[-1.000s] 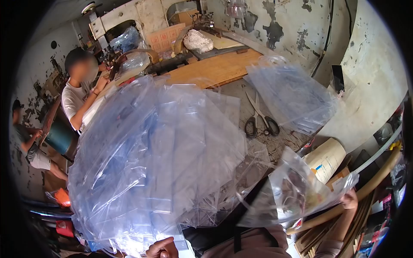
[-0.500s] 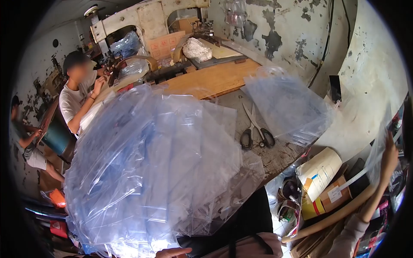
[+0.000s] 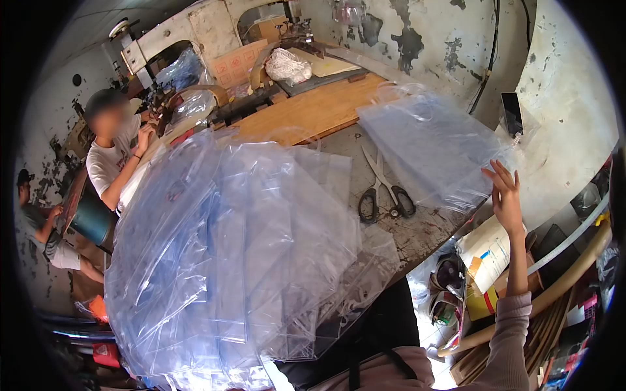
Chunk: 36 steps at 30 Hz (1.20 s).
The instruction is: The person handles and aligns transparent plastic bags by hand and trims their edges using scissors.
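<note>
My right hand (image 3: 506, 197) is raised at the right corner of a stack of clear plastic bags (image 3: 427, 146) on the table. Its fingers are apart, close to the bag edges, and nothing shows in its grasp; whether a fingertip touches the plastic I cannot tell. Black-handled scissors (image 3: 386, 189) lie with blades partly spread, left of that stack. A large fanned pile of clear plastic bags (image 3: 241, 241) covers the table's near left side and hangs over its edge. My left hand is outside the view.
A wooden board (image 3: 313, 111) lies behind the bags, below a machine frame (image 3: 195, 29). A co-worker (image 3: 117, 150) sits at the left, with another person (image 3: 52, 228) beyond. A phone (image 3: 512, 114) is by the right wall. Boxes and a long tube (image 3: 476, 335) crowd the lower right.
My right hand has come from the far right to the bag stack, and the clear plastic it held is no longer in it. My left hand has left the bottom edge of view.
</note>
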Tool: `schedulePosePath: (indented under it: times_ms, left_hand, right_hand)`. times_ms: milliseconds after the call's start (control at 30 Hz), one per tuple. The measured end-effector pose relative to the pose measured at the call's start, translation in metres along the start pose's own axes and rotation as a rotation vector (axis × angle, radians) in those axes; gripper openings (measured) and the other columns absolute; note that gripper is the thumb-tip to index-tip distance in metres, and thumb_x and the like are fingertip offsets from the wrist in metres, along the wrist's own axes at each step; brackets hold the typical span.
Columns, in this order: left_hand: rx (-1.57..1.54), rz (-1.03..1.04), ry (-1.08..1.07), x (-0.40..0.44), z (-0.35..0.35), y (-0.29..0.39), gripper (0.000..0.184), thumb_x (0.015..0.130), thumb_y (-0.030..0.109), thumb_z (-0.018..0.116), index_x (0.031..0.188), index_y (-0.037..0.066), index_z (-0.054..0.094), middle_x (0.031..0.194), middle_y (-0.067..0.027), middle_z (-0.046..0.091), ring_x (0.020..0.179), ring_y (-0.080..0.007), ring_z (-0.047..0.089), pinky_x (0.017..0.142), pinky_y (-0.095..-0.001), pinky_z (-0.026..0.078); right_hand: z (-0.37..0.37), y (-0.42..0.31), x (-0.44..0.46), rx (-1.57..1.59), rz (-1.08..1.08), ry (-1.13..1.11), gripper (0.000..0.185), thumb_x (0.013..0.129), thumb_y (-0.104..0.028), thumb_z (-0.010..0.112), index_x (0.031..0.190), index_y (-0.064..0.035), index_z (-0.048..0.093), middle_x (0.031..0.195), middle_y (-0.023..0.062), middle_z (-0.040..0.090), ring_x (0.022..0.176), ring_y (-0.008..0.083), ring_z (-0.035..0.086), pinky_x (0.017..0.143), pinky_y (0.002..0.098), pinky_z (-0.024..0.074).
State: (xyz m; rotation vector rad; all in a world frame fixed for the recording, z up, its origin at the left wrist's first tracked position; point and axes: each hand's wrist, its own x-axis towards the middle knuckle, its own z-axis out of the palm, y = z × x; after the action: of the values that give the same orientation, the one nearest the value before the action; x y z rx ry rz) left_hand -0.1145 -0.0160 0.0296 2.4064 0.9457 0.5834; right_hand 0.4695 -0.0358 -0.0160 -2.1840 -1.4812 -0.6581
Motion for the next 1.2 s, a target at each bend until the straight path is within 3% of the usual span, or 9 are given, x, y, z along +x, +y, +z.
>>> schedulePosePath:
  times_ms: [67,133,167,267,467,667,867,1000,1200]
  left_hand:
    - [0.097,-0.014,0.015,0.023,-0.024,-0.002,0.028,0.078,0.013,0.063,0.103,-0.001,0.063,0.065,-0.0072,0.058,0.057,-0.0223,0.055,0.053,-0.0323,0.043]
    - [0.435,-0.151,0.175,0.043,-0.048,-0.013,0.032,0.076,0.007,0.063,0.107,0.002,0.061,0.088,-0.0124,0.061,0.077,-0.0271,0.059,0.068,-0.0369,0.046]
    - [0.408,-0.223,0.233,0.052,-0.058,-0.031,0.031,0.075,0.008,0.062,0.105,0.000,0.062,0.086,-0.0122,0.054,0.079,-0.0271,0.055,0.069,-0.0360,0.045]
    - [0.687,-0.104,0.222,0.108,-0.085,-0.038,0.045,0.076,0.002,0.058,0.120,0.001,0.050,0.107,-0.0212,0.052,0.094,-0.0435,0.052,0.083,-0.0438,0.042]
    - [0.592,-0.106,0.280,0.150,-0.082,-0.082,0.057,0.079,0.006,0.058,0.132,0.001,0.037,0.117,-0.0226,0.050,0.104,-0.0420,0.049,0.089,-0.0419,0.039]
    - [0.685,-0.134,0.295,0.154,-0.064,-0.094,0.057,0.081,0.010,0.058,0.133,0.002,0.037,0.101,-0.0204,0.054,0.090,-0.0381,0.052,0.083,-0.0421,0.041]
    - [0.737,0.035,0.360,0.141,-0.034,-0.048,0.025,0.074,0.003,0.064,0.099,0.001,0.066,0.073,-0.0076,0.052,0.059,-0.0200,0.051,0.052,-0.0321,0.044]
    - [0.716,0.053,0.378,0.129,0.028,-0.008,0.033,0.068,0.000,0.066,0.100,0.005,0.066,0.076,-0.0053,0.054,0.062,-0.0194,0.052,0.048,-0.0311,0.043]
    - [0.426,-0.111,0.455,0.135,0.101,0.020,0.036,0.066,0.010,0.075,0.101,0.010,0.066,0.083,-0.0040,0.055,0.064,-0.0171,0.055,0.049,-0.0286,0.045]
  right_hand:
    - [-0.004,-0.005,-0.006,-0.006,0.020,0.022,0.050,0.071,0.013,0.047,0.112,-0.0115,0.059,0.127,0.0107,0.050,0.121,0.0278,0.044,0.107,0.0523,0.0173]
    - [-0.012,-0.009,-0.012,-0.008,0.033,0.047,0.049,0.070,0.013,0.046,0.112,-0.0110,0.058,0.126,0.0109,0.050,0.117,0.0290,0.047,0.107,0.0530,0.0176]
    - [-0.017,-0.010,-0.018,0.005,0.040,0.044,0.046,0.072,0.013,0.045,0.110,-0.0095,0.058,0.125,0.0111,0.051,0.116,0.0299,0.048,0.107,0.0520,0.0190]
    - [-0.031,-0.021,-0.035,0.018,0.023,0.046,0.033,0.075,0.012,0.045,0.099,-0.0044,0.059,0.117,0.0126,0.056,0.106,0.0327,0.053,0.105,0.0503,0.0263]
    - [-0.025,-0.028,-0.063,0.103,0.040,0.011,0.024,0.073,0.011,0.049,0.089,-0.0027,0.061,0.109,0.0114,0.058,0.107,0.0343,0.052,0.097,0.0448,0.0364]
    - [-0.020,-0.055,-0.051,0.194,-0.030,0.027,0.027,0.070,0.013,0.049,0.087,-0.0038,0.062,0.105,0.0096,0.059,0.100,0.0336,0.054,0.097,0.0461,0.0364]
    - [-0.020,-0.097,-0.047,0.399,-0.022,0.025,0.029,0.065,0.014,0.047,0.084,-0.0024,0.062,0.102,0.0108,0.060,0.091,0.0300,0.057,0.090,0.0402,0.0417]
    - [-0.020,-0.148,-0.056,0.758,-0.056,-0.026,0.032,0.065,0.010,0.045,0.084,-0.0053,0.066,0.095,0.0115,0.063,0.084,0.0267,0.062,0.069,0.0312,0.0493]
    - [-0.010,-0.211,-0.047,1.001,-0.210,-0.212,0.033,0.067,0.013,0.054,0.093,-0.0056,0.065,0.090,0.0105,0.065,0.077,0.0229,0.063,0.062,0.0281,0.0491]
